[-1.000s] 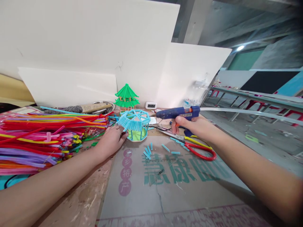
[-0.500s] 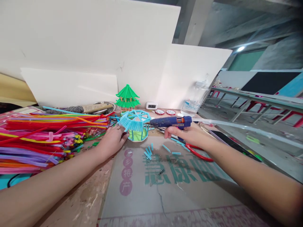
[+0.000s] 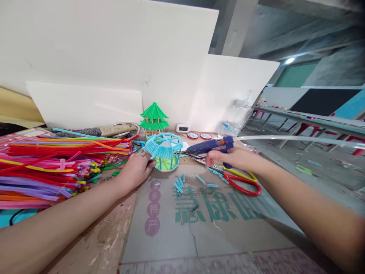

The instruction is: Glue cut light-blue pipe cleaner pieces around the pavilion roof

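A small light-blue straw pavilion with a green floor stands on a cardboard sheet. My left hand rests against its left side, fingers curled on the base. My right hand grips a blue hot glue gun, whose nozzle points left and down at the pavilion's right edge. A long clear glue stick sticks out behind the gun. Several short blue straw pieces lie on the cardboard in front of the pavilion.
A big pile of coloured straws fills the left side. A finished green pavilion stands at the back by white boards. Red and yellow scissors lie under my right wrist. A small clock, two round lids and a bottle stand behind.
My right hand brought the glue gun down and left, from raised above the table to its nozzle tilted at the pavilion's right edge. My left hand stayed on the pavilion.
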The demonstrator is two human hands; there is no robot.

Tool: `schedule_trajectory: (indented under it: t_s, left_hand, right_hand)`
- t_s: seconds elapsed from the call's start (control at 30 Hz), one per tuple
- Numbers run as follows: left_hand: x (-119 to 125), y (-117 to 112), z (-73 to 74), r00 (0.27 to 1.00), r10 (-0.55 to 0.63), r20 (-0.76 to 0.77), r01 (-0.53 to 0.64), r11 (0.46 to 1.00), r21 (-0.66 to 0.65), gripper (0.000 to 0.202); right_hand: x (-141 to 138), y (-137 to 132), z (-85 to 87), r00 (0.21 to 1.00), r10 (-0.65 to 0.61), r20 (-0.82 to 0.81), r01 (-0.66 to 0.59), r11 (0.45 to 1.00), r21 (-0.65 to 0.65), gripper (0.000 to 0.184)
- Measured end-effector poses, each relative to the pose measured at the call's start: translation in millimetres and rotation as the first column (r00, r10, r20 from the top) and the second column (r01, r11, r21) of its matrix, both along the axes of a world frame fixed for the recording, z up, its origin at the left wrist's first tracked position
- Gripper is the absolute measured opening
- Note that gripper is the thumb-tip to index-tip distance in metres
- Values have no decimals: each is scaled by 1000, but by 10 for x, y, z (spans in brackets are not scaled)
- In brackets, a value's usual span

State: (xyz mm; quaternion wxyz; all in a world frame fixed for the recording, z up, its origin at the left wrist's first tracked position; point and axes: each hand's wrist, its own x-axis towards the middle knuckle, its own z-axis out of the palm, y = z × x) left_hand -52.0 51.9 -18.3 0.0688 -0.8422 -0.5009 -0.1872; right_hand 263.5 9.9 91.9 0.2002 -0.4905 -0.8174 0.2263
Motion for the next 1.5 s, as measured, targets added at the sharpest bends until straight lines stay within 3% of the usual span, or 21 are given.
schedule_trajectory:
  t_s: [0.17,0.3,0.5,0.7,0.9,1.03,1.23,1.33,1.4,1.47,1.5]
  left_hand:
    - [2,7,-7,1000,-10,13,10,1000,14,27]
    - [4,11,-19,1000,-4,30,3,1000,18,27]
    - [5,7,-13,1000,18,3,-18,999,28,29]
    - [1,-3,-7,1000,11,18,-11,1000,12,29]
    - [0,0,-9,1000,6,12,-7,1000,16,28]
    - [-4,10,-20,1000,12,-3,-12,999,37,28]
    - [-5,4,-14,1000,1,12,-2,1000,21,28]
    - [-9,7,-20,1000,-5,11,5,1000,14,30]
    - [-13,15,-30,1000,5,0,-5,1000,21,32]
    - [-15,24,-39,999,26,-19,-25,999,30,33]
    - [-15,27,-42,999,37,-29,-36,999,33,33]
  right_hand:
    - [234,415,-45,946,-56,-319,59,998,1,42]
    - [175,818,-157,971,-119,-209,111,993,-50,39]
    - [-47,1302,-324,962,-263,-72,266,964,34,39]
    - [-95,1483,-619,956,-290,44,289,957,20,34]
    - [57,1428,-599,959,-221,178,213,975,63,33]
    - [171,1350,-488,908,-284,307,244,956,161,34]
    - [195,846,-304,800,-392,454,282,914,292,32]
    - [101,460,-223,831,-281,480,192,955,225,29]
    - [17,225,-212,905,-48,422,39,999,30,25]
    - [-65,46,-253,917,105,385,-87,994,-64,24]
    - [-102,-16,-292,914,113,389,-102,994,-50,24]
